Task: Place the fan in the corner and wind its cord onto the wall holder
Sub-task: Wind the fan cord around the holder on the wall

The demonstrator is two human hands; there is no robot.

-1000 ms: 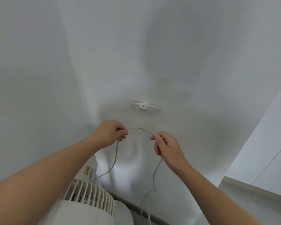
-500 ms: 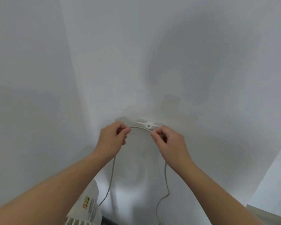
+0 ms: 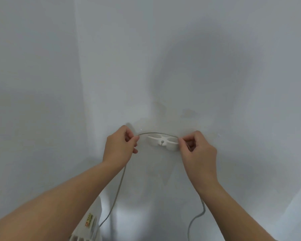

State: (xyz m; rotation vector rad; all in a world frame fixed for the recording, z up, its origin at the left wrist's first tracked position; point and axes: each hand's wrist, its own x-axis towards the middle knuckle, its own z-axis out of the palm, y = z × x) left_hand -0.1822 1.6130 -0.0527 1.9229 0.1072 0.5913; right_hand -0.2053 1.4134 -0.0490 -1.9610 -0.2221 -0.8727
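Both hands pinch the cord [image 3: 156, 133] taut across the wall holder [image 3: 162, 141]. The left hand [image 3: 119, 146] and right hand [image 3: 197, 152] grip it in their fingers; the fan [image 3: 87, 228] stands below.

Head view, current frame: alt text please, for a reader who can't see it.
Two bare hands, left and right, pinch a thin grey cord and stretch it across the top of a white holder on a white wall. Both cord ends hang down; a white fan shows at the bottom edge.
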